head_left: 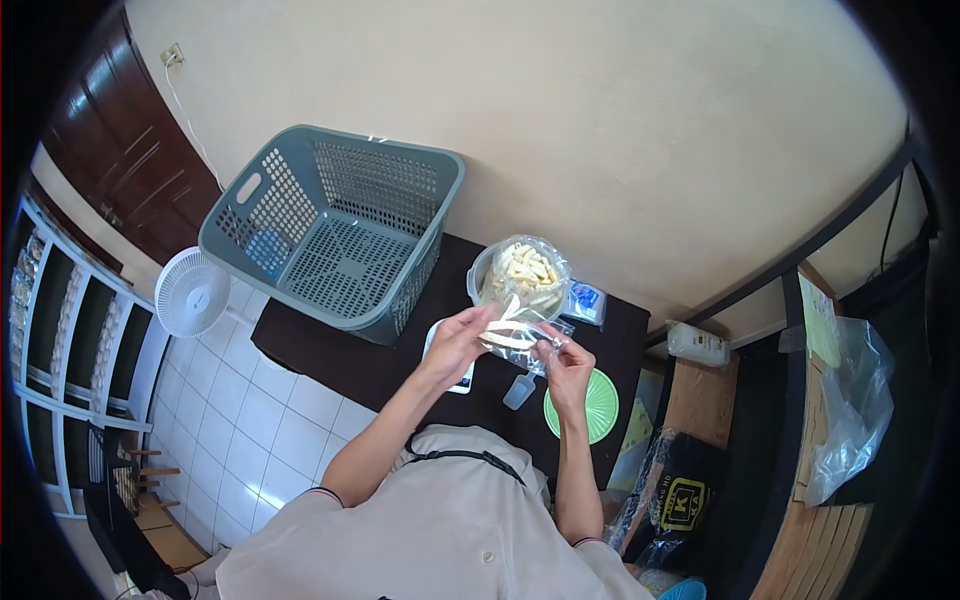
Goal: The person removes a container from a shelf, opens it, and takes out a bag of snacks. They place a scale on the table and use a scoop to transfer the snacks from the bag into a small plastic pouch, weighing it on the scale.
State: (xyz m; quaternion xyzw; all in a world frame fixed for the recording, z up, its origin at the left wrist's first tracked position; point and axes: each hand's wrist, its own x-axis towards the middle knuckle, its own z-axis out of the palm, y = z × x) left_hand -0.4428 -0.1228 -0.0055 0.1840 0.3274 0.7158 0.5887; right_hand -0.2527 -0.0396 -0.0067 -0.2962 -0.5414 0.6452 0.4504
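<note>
A small clear plastic bag (512, 340) with a white-and-printed band is stretched between my two hands over the dark table. My left hand (457, 345) pinches its left side, and my right hand (565, 360) grips its right side. Just behind the bag, a round tub (476, 284) holds an open plastic bag of pale yellow sticks (530, 268). Below my hands lies a translucent scoop (519, 391). A white device (465, 379), partly hidden by my left hand and wrist, rests on the table. The green round lid (597, 408) is partly behind my right wrist.
A large grey-green basket (350, 322) stands at the table's left. Behind the tub's right side is a blue-and-white packet (584, 302). A white fan (192, 292) stands at far left. Shelving with a plastic bag (850, 400) is on the right.
</note>
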